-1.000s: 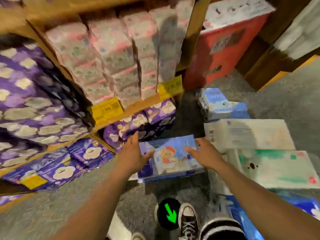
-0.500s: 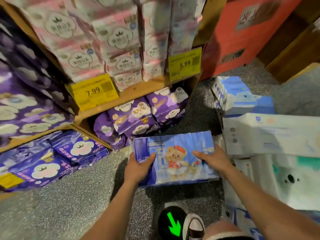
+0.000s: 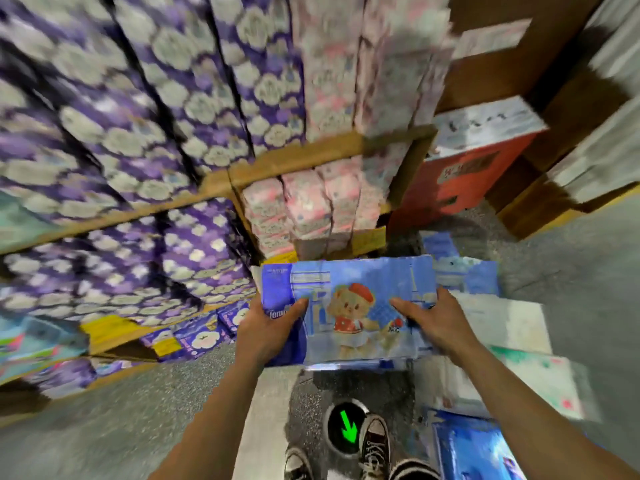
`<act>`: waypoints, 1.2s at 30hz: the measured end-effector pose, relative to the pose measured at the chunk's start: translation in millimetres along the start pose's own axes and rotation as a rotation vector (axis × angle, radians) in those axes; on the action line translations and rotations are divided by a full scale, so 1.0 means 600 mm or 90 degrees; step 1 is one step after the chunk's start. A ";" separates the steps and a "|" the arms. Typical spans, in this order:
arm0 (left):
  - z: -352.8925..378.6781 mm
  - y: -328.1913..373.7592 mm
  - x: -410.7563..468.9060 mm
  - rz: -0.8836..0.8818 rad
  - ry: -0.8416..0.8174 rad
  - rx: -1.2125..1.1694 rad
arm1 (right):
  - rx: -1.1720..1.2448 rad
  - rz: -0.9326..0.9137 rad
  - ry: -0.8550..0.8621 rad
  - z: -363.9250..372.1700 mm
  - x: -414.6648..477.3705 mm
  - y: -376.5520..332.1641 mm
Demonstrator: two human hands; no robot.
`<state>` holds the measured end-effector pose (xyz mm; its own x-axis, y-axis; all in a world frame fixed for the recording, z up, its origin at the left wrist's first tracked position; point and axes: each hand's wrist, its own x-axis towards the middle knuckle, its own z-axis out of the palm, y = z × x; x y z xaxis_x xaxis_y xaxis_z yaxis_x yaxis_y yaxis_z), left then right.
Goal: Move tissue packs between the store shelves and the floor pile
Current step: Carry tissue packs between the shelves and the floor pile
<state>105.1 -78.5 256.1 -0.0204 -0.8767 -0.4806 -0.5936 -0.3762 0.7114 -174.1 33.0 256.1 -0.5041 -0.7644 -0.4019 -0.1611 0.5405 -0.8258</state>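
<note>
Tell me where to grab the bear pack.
By its two short ends, one hand from each side: the bear pack is wide and flat, so a one-end grip would likely let it sag. The left hand and right hand hold it so, thumbs on top.

Place: a shop, seen from an aisle of packaged paper goods.
Shelving: wooden shelves [image 3: 311, 157] rise in tiers, each bay packed edge to edge with 1 repeated product.
Stock: purple packs [image 3: 138, 133] with white flower prints fill the left bays, and pink packs [image 3: 304, 202] fill the bay beside them.
Pricing: yellow price tags [image 3: 104, 329] sit on the shelf edges, too blurred to read.
Floor: the grey speckled floor [image 3: 588, 271] carries a floor pile [image 3: 502, 323] of wrapped packs at the right.
Cartons: a red carton [image 3: 467, 178] stands past the shelf end.
</note>
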 end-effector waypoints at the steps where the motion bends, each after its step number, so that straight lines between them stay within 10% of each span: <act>1: -0.033 0.025 -0.026 0.001 -0.001 -0.013 | -0.001 -0.011 -0.002 -0.015 -0.028 -0.041; 16: -0.328 0.131 -0.470 0.088 0.278 -0.185 | 0.053 -0.256 -0.172 -0.101 -0.331 -0.389; 36: -0.546 -0.375 -1.348 -0.192 0.914 -0.362 | -0.061 -0.562 -0.777 0.342 -1.128 -0.428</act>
<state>518.6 617.0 653.1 0.9858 -0.1678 -0.0013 -0.0587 -0.3519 0.9342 382.8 339.4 658.7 0.7675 -0.6356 0.0829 -0.1041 -0.2512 -0.9623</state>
